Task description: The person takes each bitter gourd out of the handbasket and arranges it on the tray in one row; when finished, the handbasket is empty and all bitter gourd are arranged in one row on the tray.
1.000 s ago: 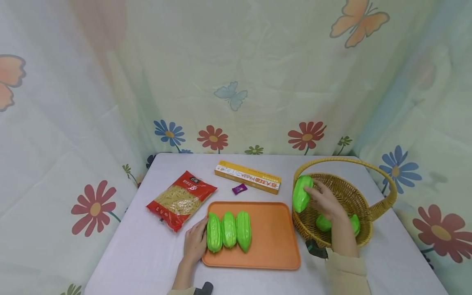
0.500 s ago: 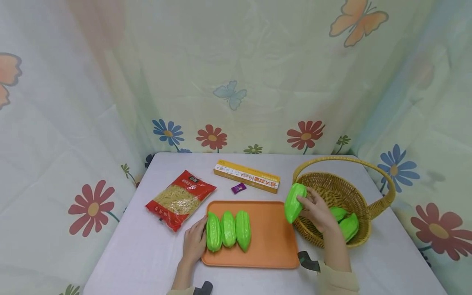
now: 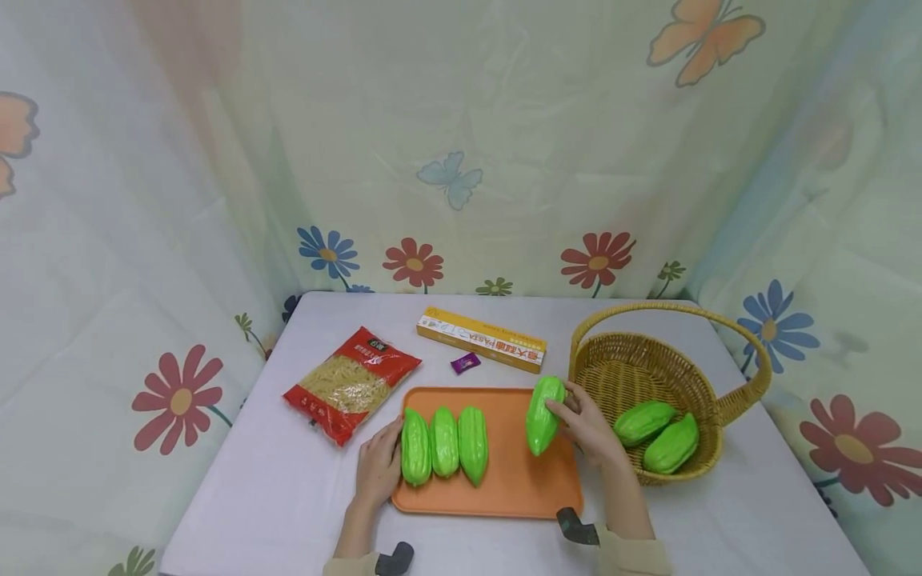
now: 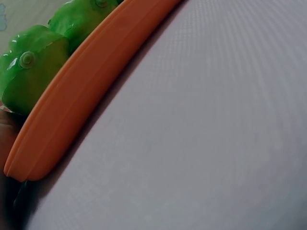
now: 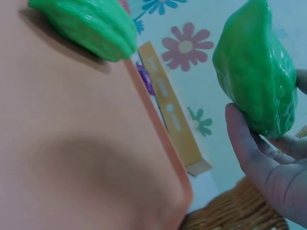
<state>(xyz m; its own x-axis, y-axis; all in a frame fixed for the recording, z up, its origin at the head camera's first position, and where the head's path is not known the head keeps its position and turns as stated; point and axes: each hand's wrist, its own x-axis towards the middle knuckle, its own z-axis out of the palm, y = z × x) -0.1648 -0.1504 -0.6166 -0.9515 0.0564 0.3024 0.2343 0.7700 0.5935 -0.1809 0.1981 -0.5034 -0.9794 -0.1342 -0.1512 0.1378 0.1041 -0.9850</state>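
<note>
Holding a green gourd (image 3: 545, 414) just right of the frame's centre, we have our right hand (image 3: 587, 424) clamped on it, lifted above the right part of an orange tray (image 3: 504, 498). Three more gourds (image 3: 444, 442) lie side by side along the tray's left. Our left hand (image 3: 379, 464) rests at the tray's left edge, left of centre and low in the frame; we cannot tell whether its fingers curl round the rim. At right, a wicker basket (image 3: 608, 376) contains two gourds (image 3: 644, 422). On the white worktop (image 3: 245, 496), a red bag (image 3: 353, 384) lies upper left of the tray; a yellow box (image 3: 483, 338) and purple packet (image 3: 465, 362) lie above it.
</note>
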